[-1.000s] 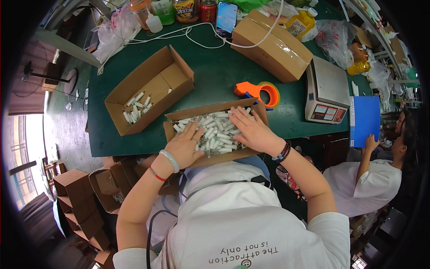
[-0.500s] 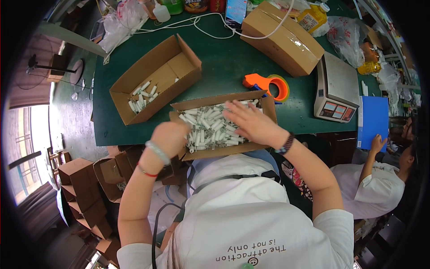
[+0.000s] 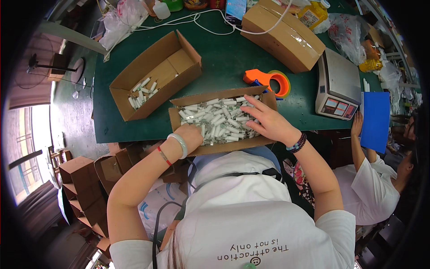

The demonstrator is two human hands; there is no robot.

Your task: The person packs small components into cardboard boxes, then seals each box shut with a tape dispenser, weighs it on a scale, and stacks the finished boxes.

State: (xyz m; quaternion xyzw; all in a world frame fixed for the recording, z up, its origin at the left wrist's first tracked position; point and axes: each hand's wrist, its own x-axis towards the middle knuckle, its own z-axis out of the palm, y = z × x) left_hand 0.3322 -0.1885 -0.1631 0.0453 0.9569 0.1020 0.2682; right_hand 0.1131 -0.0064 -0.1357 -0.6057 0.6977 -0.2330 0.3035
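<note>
In the nearer open cardboard box (image 3: 219, 149) lies a heap of small white cylindrical parts (image 3: 219, 120) with clear or metallic ends; their exact kind is hard to make out. My left hand (image 3: 190, 136) reaches into the box's left front corner, its fingers curled down against the parts. What those fingers hold, if anything, is hidden. Over the right side of the heap, my right hand (image 3: 269, 122) is open, palm down with fingers spread, touching or just above the parts. A second open cardboard box (image 3: 156, 101), back left, has several similar white parts in its near left end.
An orange tape dispenser (image 3: 257, 77) lies behind the nearer box. A taped carton (image 3: 284, 36) and a weighing scale (image 3: 338, 85) stand to the right on the green table (image 3: 219, 58). Beyond, a co-worker's hand (image 3: 357, 124) is at a blue folder (image 3: 375, 121). White cables cross the back.
My left hand has moved down and right into the box corner. My right hand has shifted slightly right, fingers spread. The co-worker's hand and blue folder have moved.
</note>
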